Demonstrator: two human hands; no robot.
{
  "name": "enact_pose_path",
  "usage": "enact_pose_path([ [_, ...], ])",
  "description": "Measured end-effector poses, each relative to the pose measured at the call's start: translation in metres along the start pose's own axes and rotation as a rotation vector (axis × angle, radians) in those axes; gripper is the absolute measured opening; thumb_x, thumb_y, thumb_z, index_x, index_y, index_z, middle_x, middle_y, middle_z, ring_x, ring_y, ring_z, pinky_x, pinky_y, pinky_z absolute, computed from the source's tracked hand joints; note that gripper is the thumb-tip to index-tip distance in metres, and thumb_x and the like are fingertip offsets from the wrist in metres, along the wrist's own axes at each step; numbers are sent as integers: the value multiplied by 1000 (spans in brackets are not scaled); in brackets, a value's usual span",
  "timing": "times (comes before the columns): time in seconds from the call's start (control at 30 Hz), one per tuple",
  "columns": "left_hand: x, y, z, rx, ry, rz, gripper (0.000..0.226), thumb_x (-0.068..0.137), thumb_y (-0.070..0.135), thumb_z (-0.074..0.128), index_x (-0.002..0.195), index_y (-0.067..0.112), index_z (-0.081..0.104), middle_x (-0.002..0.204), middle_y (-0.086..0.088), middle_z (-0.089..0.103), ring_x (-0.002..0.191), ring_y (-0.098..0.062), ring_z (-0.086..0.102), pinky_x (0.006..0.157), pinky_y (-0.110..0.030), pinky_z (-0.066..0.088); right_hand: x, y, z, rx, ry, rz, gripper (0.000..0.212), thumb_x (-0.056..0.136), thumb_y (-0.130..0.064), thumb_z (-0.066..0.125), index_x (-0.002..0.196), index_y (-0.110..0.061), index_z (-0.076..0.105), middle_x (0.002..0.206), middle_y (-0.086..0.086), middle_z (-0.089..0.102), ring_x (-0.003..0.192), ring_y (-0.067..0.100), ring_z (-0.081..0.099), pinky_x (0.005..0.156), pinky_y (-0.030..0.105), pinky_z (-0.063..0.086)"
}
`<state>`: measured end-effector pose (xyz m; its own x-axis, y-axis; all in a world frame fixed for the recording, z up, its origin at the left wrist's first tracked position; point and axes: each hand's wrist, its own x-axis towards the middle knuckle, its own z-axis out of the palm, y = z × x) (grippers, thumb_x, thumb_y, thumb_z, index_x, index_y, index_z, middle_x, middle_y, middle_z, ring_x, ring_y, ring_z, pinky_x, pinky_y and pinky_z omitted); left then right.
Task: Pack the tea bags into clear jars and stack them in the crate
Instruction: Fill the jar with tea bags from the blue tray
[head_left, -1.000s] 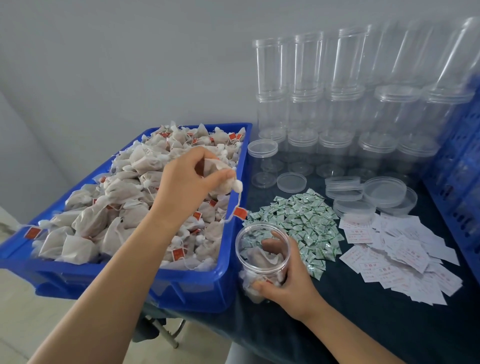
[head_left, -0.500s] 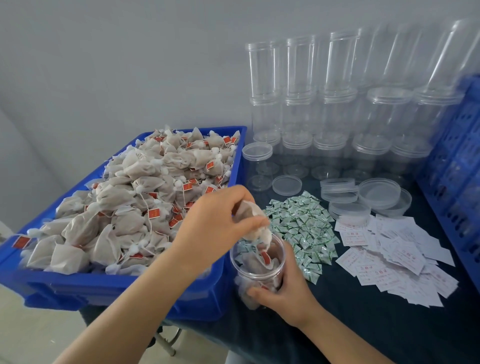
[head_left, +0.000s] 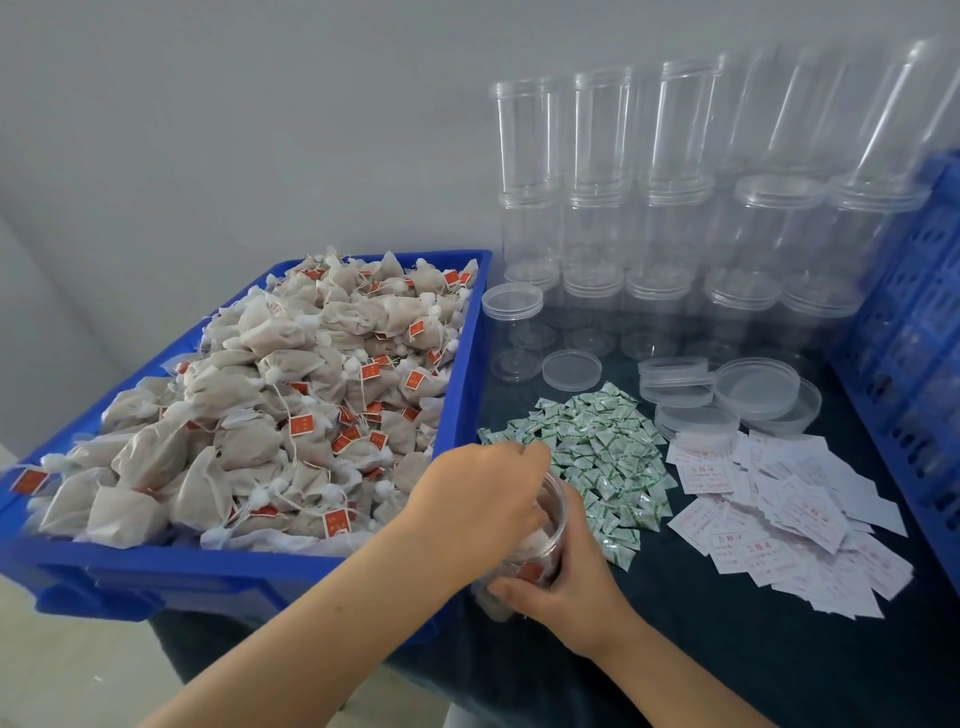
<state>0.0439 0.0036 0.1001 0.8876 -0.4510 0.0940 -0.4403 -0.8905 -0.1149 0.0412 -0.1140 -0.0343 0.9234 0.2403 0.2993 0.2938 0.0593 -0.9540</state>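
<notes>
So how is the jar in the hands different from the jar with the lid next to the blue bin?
The held jar has tea bags inside; the lidded jar holds nothing. The held jar is open on top and tilted, gripped by the right hand, while the lidded jar stands upright, untouched. Both are clear plastic.

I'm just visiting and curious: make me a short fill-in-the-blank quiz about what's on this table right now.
1. The heaped tea bags lie in a ____ plastic bin.
2. The right hand grips a clear plastic ____.
3. The left hand reaches into that container's ____.
4. The small green-and-white sachets lie between the bin and the white paper ____.

Missing words: blue; jar; mouth; slips
</notes>
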Motion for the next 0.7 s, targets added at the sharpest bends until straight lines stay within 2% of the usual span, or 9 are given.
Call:
enact_pose_path([
  [0.17, 3, -1, -4, 34, -70, 19, 16, 94, 28, 48, 88, 21, 35, 79, 4, 46, 71, -21, 44, 61, -32, 36, -1, 1, 0, -17, 13, 1, 87, 65, -22, 84, 131, -55, 38, 126, -19, 58, 118, 14, 61, 87, 22, 52],
  [0.3, 4, -3, -5, 54, -100, 48, 17, 95, 25, 51, 88, 23, 36, 81, 5, 46, 77, -20, 51, 64, -32, 43, 0, 1, 0, -38, 6, 2, 87, 64, -21, 84, 129, -57, 39, 125, -21, 58, 118, 11, 61, 85, 21, 52],
  [0.37, 4, -2, -5, 69, -95, 64, 14, 94, 23, 51, 87, 23, 39, 80, 6, 46, 74, -19, 48, 62, -32, 41, 0, 1, 0, -38, 8, 5, 88, 63, -21, 85, 128, -58, 39, 126, -22, 58, 119, 10, 60, 86, 20, 52],
  [0.43, 5, -2, -5, 95, -90, 86, 8, 93, 19, 51, 87, 23, 49, 79, 6, 48, 71, -18, 47, 58, -31, 38, -1, 0, 0, -40, 4, 10, 88, 62, -21, 84, 129, -56, 39, 127, -23, 57, 120, 9, 59, 87, 21, 52],
  [0.53, 6, -2, -4, 135, -117, 121, 14, 92, 15, 49, 91, 21, 62, 71, 5, 45, 68, -19, 47, 54, -30, 34, -2, 0, 0, -40, 1, 28, 90, 63, -20, 84, 134, -45, 36, 126, -23, 57, 120, 7, 59, 87, 18, 51],
  [0.63, 9, -2, -5, 157, -188, 162, 15, 92, 17, 48, 78, 18, 53, 63, 4, 37, 68, -19, 47, 52, -29, 31, -3, 0, -1, -44, -1, 34, 90, 63, -22, 84, 136, -35, 34, 126, -27, 56, 120, 1, 57, 89, 12, 48],
  [0.7, 12, -2, -5, 148, -254, 189, 17, 93, 19, 46, 76, 17, 51, 63, 4, 37, 68, -18, 45, 53, -28, 29, -3, -1, -1, -41, -2, 34, 90, 62, -23, 83, 136, -33, 34, 126, -28, 56, 119, 0, 57, 89, 12, 47],
])
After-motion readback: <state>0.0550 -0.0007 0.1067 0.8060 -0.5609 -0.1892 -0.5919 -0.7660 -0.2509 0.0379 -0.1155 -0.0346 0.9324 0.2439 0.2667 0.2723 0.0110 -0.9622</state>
